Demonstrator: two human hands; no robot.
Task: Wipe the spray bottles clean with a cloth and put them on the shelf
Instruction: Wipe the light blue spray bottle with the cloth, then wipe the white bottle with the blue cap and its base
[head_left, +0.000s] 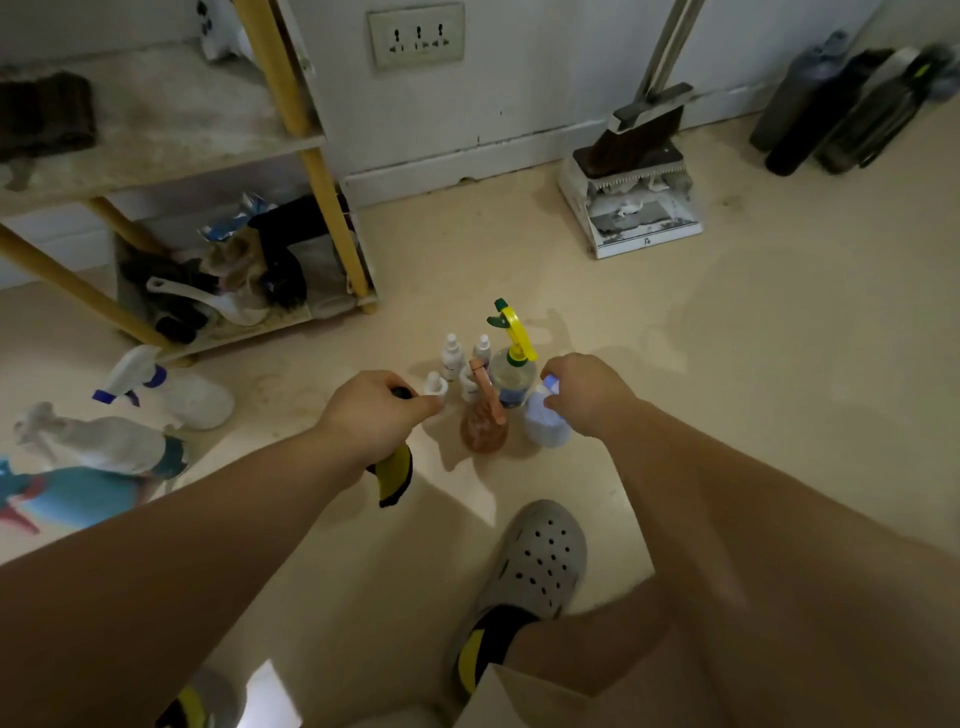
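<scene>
My left hand (375, 410) grips a yellow and black cloth (393, 475) that hangs below the wrist. My right hand (587, 392) grips the top of a pale blue spray bottle (543, 423) standing on the floor. Beside it stand an orange-brown spray bottle (483, 423), a clear bottle with a yellow and green trigger (511, 364) and several small white bottles (451, 356). More spray bottles lie at the left: a white one with a blue nozzle (171, 392), another white one (104, 441) and a blue one (67, 496). The shelf (171, 140) stands at the upper left.
The shelf's lower level holds a white ladle (208, 301), bags and dark items. A broom and dustpan (634, 202) lean on the wall. Dark bottles (841, 109) stand at the far right. My foot in a grey clog (535, 561) is planted near the bottles.
</scene>
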